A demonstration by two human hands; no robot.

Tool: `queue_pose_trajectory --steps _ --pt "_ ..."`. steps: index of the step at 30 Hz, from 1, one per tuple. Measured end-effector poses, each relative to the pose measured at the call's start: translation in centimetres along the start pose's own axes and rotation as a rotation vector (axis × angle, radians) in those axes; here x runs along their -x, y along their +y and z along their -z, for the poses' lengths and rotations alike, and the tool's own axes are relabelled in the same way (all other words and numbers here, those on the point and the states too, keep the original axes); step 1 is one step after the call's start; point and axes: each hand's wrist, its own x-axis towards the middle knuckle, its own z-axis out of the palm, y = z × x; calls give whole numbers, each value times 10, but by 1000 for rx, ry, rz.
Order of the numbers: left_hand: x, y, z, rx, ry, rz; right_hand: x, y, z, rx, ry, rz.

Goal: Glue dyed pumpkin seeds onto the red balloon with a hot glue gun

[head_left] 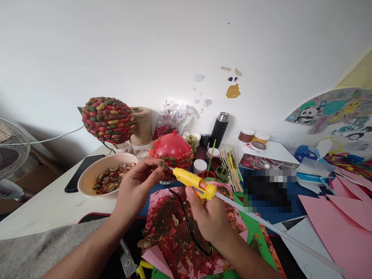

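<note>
Red balloon [172, 146] beyond glue gun [190, 180], jars [200, 166] and bowl [85, 183] alongside

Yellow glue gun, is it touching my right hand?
Touching: the head view shows the right hand wrapped around the yellow glue gun, thumb against its side.

"Where can I pass?"
"On my feed, open air lies above the red balloon [171, 146], before the wall [139, 54]."
"And low?"
"Tighter. The black cord [186, 217] bends across the painted sheet [162, 217], and the clear glue stick [267, 224] slants out past my right hand [209, 215] (a long one). Paint jars [200, 166] and upright green sticks [212, 155] crowd the balloon's right side; the bowl [83, 186] sits just beside my left hand [138, 184]."
</note>
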Motion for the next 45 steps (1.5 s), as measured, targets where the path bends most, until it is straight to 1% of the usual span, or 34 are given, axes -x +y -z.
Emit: queue_pose_trajectory --steps 8,13,18,24,28,32,37,45 --pt "-1 0 -2 25 12 -5 1 1 -1 -6 -14 -4" --pt "-2 0 -3 29 10 2 -1 -3 -1 3 7 25" --pt "-2 2 -4 38 38 12 -3 -7 -2 2 14 62" --pt "-3 2 -5 55 18 17 -2 -4 -3 63 50 106" --pt "-3 0 -3 52 28 20 -1 -3 -2 85 32 101" --pt "-3 -2 -2 55 9 15 0 -2 -2 120 25 98" --pt "-3 -4 -1 49 5 13 -1 -3 -3 71 27 111" --pt "-2 -2 -1 48 0 14 -1 -6 -1 61 15 112"
